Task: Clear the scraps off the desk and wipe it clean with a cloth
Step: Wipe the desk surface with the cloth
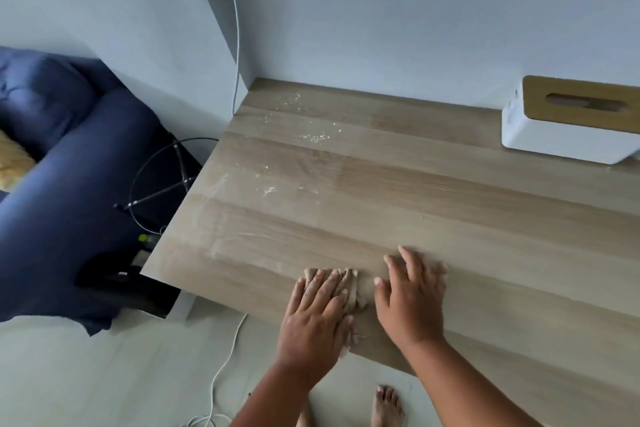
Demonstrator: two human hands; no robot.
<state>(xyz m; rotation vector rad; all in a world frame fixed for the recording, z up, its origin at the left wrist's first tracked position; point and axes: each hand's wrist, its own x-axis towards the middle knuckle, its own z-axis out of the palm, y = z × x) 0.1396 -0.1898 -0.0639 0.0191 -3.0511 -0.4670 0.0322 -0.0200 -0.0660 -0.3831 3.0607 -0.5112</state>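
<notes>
Both hands are sitting down at the near edge of the desk [398, 191] from where I'm watching. Left hand [317, 317] is lying flat with straight fingers pressing on the cloth [348, 282], a bunched-up beige rag that's poking out past the fingertips and along the thumb side, right by the near edge. Right hand [412, 298] is resting just beside it on the bare wood, fingers spread and relaxed, not gripping anything and not touching the cloth as far as I can see.

Going left to right across everything else: a dark blue sofa [62, 163] is filling the left side, with a bit of something yellowish [12, 163] lying on it. Between the sofa and the desk's left edge I'm seeing black cables [162, 180] looping over some dark gear on the floor, can't really tell what it is. A white cable [237, 45] is hanging down the wall by the desk's far left corner, and another white cord [221, 371] is trailing over the pale floor under the near edge.

On the desk itself, white crumbs [317, 137] are scattered toward the far left corner, with pale streaks [216, 191] smeared along the left edge. Over at the far right edge a white tissue box [568, 128] with a wooden slotted lid is standing against the wall. Bare toes [386, 404] are showing below the near edge.
</notes>
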